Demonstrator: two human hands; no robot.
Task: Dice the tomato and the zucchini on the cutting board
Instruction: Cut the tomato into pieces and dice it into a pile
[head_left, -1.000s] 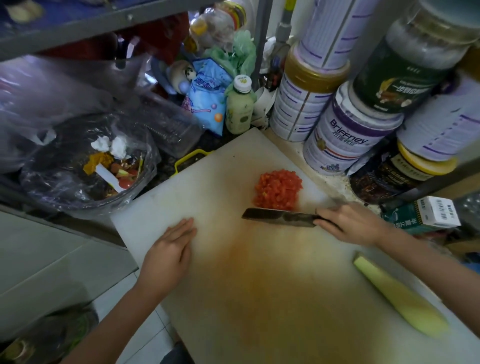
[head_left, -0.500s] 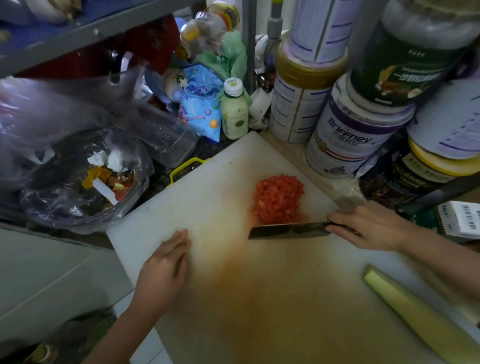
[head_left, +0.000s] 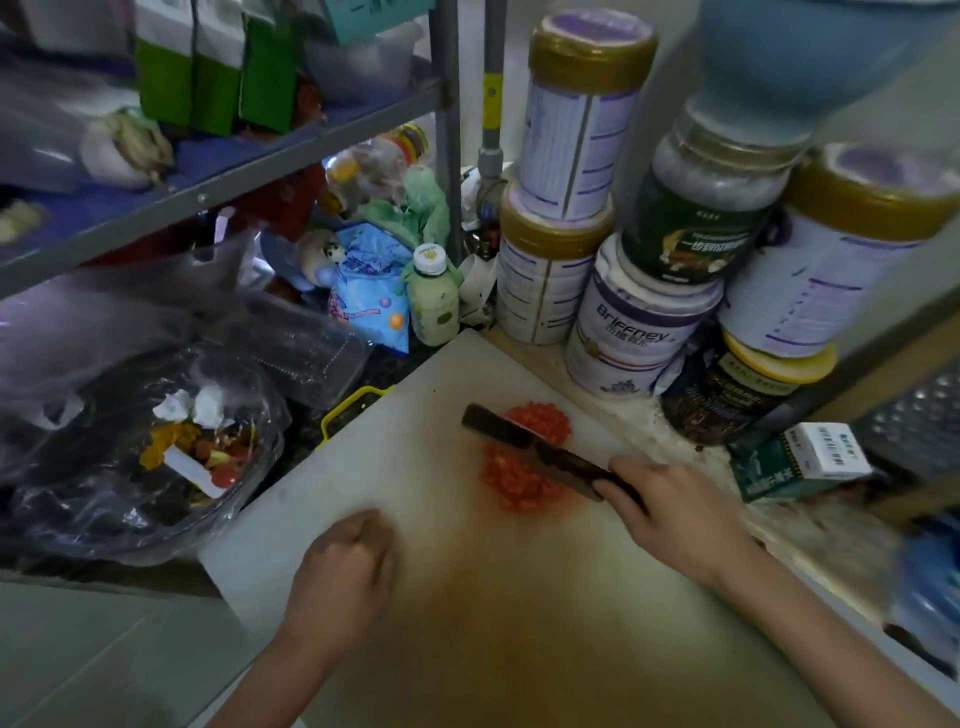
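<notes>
The tomato step looks nearly done, judging by how things lie; the diced tomato (head_left: 519, 480) sits in a loose red heap toward the far right of the cutting board (head_left: 415, 415), in small even pieces; the knife (head_left: 524, 441) lies slantwise through the heap, so that part of it shows beyond the blade and the larger part on the near side; the right hand (head_left: 670, 512) has its grip closed round the handle; the left hand (head_left: 343, 571) rests on the board well apart from the heap, its grip curled into a fist and holding nothing; an orange stain of juice spreads over the near half of the board; no zucchini shows in this view; beside the board stand stacked tins (head_left: 634, 322) and a bag-lined bowl of scraps (head_left: 156, 467) on the counter. The next move probably calls for gathering the tomato aside with the blade, then bringing the zucchini onto the board with the left hand steadying it, fingertips tucked back from the edge.
</notes>
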